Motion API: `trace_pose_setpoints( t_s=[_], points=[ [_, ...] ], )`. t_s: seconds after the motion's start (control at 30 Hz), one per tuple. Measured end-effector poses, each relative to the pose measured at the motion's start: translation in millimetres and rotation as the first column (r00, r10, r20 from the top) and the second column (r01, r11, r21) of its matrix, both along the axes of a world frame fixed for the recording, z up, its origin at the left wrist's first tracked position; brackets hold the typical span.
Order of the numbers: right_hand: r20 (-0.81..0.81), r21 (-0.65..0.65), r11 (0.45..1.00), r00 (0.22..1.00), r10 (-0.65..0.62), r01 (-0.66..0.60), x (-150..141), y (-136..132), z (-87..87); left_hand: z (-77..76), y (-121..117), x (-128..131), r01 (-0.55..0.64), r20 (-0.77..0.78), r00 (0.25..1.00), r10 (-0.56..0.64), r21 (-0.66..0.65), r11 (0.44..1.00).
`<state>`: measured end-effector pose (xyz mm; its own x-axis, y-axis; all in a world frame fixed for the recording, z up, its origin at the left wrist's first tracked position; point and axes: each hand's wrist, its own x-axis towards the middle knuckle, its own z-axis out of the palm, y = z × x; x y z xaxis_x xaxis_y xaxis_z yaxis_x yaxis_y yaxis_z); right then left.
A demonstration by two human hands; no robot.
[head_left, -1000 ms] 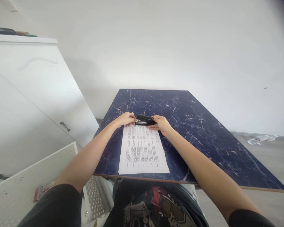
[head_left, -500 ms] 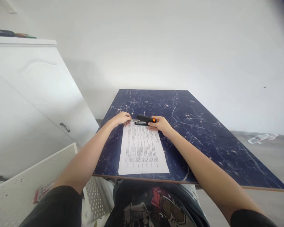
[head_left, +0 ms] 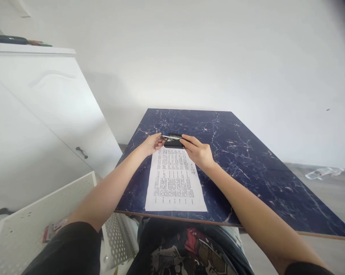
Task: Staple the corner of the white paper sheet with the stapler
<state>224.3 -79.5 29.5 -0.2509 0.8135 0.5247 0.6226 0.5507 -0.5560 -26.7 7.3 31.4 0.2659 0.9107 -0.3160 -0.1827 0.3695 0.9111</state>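
A black stapler (head_left: 174, 143) is held just above the top edge of a printed sheet of paper (head_left: 175, 181). Its parts are spread apart, and a shiny metal strip shows between them. My right hand (head_left: 199, 152) grips the stapler's right end, fingers closed round it. At the other end, my left hand (head_left: 153, 143) has its thumb and fingers pinched on the tip of the stapler's metal part. Whether a staple lies between those fingers is too small to tell. The paper lies flat near the table's front edge, touched by neither hand.
The blue marbled table (head_left: 232, 172) stands close to a white wall. On the left are a white cabinet (head_left: 46, 103) and a perforated white basket (head_left: 119, 238) with a red packet (head_left: 49, 232) near it. A clear plastic item (head_left: 318, 173) lies on the floor at right.
The stapler has turned over in my right hand and lifted off the paper a little. My left hand has risen slightly with it, keeping near its left end.
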Motion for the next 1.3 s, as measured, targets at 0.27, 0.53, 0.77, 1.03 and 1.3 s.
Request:
trace_pose_setpoints(
  t_s=[0.27, 0.53, 0.77, 1.03, 1.3],
  points=[
    [0.264, -0.028, 0.996, 0.961, 0.085, -0.081, 1.3, -7.6, 6.1, 7.1, -6.6, 5.0, -0.001, 0.196, 0.98, 0.024, -0.118, 0.993],
    [0.198, -0.006, 1.0, 0.98, 0.031, -0.031, 9.1, -5.9, 6.9, -0.4, -4.0, 7.3, -0.025, 0.2, 0.979, 0.043, -0.09, 0.996],
    [-0.125, 0.078, 0.974, 0.972, -0.201, 0.211, 4.3, 0.0, 10.9, -4.7, 4.2, 3.5, -0.074, -0.028, 0.997, 0.077, 0.101, 0.992],
    [-0.282, -0.333, 0.939, 0.942, -0.183, 0.082, 24.4, 28.2, -0.2, -21.2, 16.3, -19.6, 0.028, -0.462, 0.792, 0.399, 0.681, 0.732],
    [-0.138, -0.407, 0.912, 0.982, -0.125, 0.059, 28.7, 39.6, -19.6, -34.1, 32.5, -27.5, 0.331, -0.623, 0.605, 0.497, 0.764, 0.554]
  ],
)
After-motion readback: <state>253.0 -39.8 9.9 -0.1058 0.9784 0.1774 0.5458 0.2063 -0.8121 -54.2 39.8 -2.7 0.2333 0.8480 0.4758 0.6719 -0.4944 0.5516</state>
